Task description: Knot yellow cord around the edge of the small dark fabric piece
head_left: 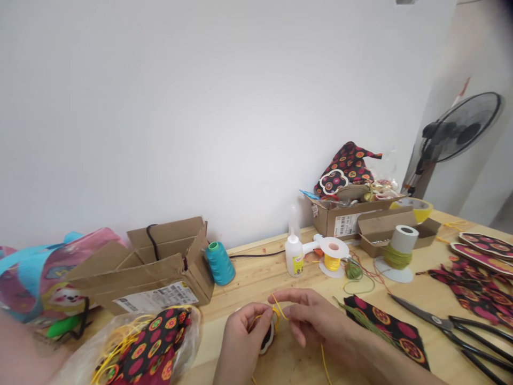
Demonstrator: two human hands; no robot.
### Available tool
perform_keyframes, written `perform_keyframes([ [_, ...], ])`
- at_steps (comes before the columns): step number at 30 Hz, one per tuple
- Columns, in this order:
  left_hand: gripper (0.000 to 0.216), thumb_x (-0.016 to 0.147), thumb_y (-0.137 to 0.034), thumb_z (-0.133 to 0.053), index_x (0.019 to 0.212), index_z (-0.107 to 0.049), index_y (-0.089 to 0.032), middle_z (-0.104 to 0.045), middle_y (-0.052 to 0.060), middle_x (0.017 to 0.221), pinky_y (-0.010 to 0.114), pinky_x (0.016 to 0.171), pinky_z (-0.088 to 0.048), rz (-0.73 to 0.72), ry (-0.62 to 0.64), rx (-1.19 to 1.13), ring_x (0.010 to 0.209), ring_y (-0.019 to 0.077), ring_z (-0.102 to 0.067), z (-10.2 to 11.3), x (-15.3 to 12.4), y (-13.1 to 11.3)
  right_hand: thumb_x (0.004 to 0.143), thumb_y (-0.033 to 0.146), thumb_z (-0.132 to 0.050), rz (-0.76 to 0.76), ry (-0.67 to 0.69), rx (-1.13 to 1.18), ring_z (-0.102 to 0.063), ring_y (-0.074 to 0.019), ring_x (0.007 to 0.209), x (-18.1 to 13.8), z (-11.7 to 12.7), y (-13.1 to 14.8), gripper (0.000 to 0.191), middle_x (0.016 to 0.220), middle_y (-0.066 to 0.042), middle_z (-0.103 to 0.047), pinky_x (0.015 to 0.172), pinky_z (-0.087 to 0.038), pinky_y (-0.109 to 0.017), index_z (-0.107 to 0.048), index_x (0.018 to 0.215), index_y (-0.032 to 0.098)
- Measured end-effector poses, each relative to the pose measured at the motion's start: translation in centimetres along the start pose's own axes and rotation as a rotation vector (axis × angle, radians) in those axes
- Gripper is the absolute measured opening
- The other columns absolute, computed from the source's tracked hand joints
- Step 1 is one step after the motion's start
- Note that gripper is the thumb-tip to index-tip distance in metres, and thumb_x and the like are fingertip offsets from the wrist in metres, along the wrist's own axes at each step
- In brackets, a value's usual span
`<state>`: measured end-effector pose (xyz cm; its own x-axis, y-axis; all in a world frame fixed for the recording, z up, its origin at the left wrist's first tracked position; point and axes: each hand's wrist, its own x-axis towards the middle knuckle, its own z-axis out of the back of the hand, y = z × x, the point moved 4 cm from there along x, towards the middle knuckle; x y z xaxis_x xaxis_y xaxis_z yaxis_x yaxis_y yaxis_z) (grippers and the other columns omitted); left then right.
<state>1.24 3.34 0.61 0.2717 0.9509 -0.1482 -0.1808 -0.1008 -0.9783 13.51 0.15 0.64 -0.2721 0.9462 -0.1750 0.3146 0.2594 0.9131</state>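
Observation:
My left hand [242, 339] pinches a small dark piece with a white edge [267, 343] between thumb and fingers, low in the middle of the head view. Most of that piece is hidden behind the fingers. Yellow cord [276, 316] is looped at its upper edge. Close by on the right, my right hand [320, 315] has thumb and index finger on the yellow cord, its other fingers loosely curled. A length of the cord hangs below this hand.
Left stand an open cardboard box [160, 283], a teal thread cone [220, 263] and a bag of patterned fabric [156, 342]. Behind my hands are a glue bottle [294, 256] and a yellow cord spool [332, 261]. Black-handled scissors [444, 323] and patterned cloth [387, 326] lie right.

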Motion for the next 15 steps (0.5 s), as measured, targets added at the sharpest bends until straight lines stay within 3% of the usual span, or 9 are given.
perform_keyframes([
  [4,0.016,0.062,-0.028,-0.059,0.062,-0.063,-0.012,-0.044,-0.007,0.039,0.015,0.035,-0.025,-0.032,0.024,-0.023,0.038,0.0052,-0.035,-0.12,-0.01,-0.07,0.071,0.022,-0.049,0.134,-0.020,-0.221,-0.034,-0.0035,0.029,0.48,-0.40,-0.15,0.031,0.036,0.008,-0.048,0.032,-0.016,-0.015,-0.050,0.100,0.013],
  [9,0.015,0.062,-0.026,-0.060,0.065,-0.065,-0.012,-0.048,-0.007,0.038,0.015,0.035,-0.024,-0.030,0.058,-0.067,0.037,0.0051,-0.035,-0.41,-0.13,0.03,0.073,0.027,-0.046,0.167,-0.096,-0.420,-0.037,-0.0053,0.031,0.32,-0.51,-0.74,0.031,0.042,0.009,-0.045,0.031,-0.024,-0.014,-0.046,0.102,0.015],
  [15,0.018,0.059,-0.028,-0.063,0.065,-0.067,-0.011,-0.057,-0.003,0.046,0.016,0.043,-0.034,-0.025,0.044,-0.098,0.046,0.0083,-0.047,-0.33,-0.05,0.21,0.073,0.018,-0.045,0.276,-0.126,-0.672,-0.036,-0.0050,0.041,-0.18,-0.87,-0.14,0.025,0.048,0.008,-0.040,0.036,-0.023,-0.013,-0.052,0.096,0.018],
])
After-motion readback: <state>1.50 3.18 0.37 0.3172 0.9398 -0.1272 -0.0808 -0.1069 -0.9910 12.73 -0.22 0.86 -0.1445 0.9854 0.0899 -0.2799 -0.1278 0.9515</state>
